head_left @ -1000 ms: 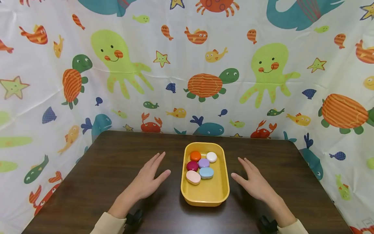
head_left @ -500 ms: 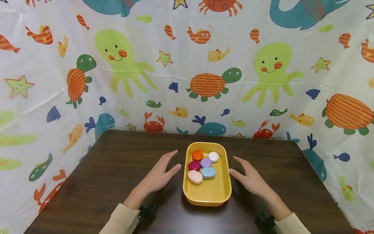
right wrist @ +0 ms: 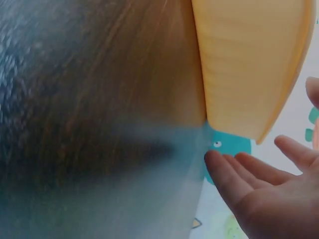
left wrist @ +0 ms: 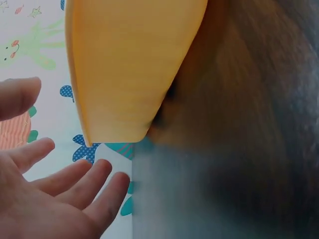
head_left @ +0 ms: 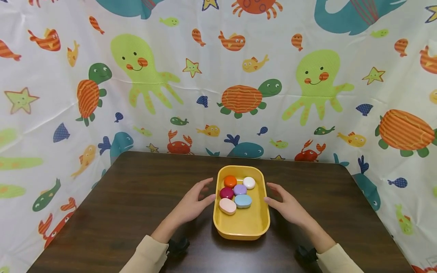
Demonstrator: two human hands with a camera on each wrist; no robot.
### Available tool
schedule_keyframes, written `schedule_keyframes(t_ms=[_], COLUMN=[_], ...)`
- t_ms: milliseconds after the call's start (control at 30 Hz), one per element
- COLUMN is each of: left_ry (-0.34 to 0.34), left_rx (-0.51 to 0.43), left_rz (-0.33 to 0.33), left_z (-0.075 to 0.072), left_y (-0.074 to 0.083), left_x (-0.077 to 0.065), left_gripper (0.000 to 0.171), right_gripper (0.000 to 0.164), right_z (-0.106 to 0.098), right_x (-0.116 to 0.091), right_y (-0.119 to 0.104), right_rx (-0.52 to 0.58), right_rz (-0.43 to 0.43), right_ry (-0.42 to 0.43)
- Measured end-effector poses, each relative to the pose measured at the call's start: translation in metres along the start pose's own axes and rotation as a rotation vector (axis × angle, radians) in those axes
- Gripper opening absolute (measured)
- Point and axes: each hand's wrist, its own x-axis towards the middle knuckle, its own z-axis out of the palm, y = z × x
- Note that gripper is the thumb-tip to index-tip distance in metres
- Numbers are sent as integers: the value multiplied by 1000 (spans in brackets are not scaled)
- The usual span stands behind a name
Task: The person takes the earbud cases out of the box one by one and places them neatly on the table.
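Observation:
A yellow rectangular tub with rounded corners stands on the table between my hands. In it lie several smooth rounded pieces: an orange one, a white one, a crimson one, a lilac one, a light blue oval and a pale pink oval. My left hand is at the tub's left side, fingers spread and slightly bent, thumb tip right at the rim. On the opposite side my right hand mirrors it, its thumb tip overlapping the right rim. Neither hand grips anything.
The dark brown wooden table carries the tub near its middle. A white curtain printed with sea animals hangs behind the table and along both sides. Dark straps or devices sit under both wrists.
Both hands have moved inward to the tub's sides, the left one rightward and the right one leftward, and their fingers have bent a little more. The tub and its pieces keep their arrangement.

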Motion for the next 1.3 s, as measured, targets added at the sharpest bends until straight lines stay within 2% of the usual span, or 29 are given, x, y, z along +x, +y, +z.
schedule_keyframes(t_ms=[167, 500, 600, 867, 1033, 1300], left_ry=[-45, -80, -87, -147, -197, -236], left_rx=[-63, -9, -20, -160, -264, -329], left_rz=[-34, -62, -65, -73, -84, -93], left_z=[2, 7, 7, 10, 10, 6], left_y=[-4, -6, -5, -8, -10, -7], left_x=[4, 8, 9, 11, 12, 11], left_gripper=[65, 67, 67, 68, 68, 68], right_gripper=[60, 60, 61, 64, 67, 70], right_z=[3, 6, 7, 8, 7, 5], right_x=[5, 7, 8, 7, 7, 6], right_y=[4, 6, 7, 10, 12, 14], right_rx=[60, 218, 284, 497, 563, 637], right_rz=[-8, -2, -10, 52, 59, 55], right_ry=[-30, -95, -118, -187, -220, -247])
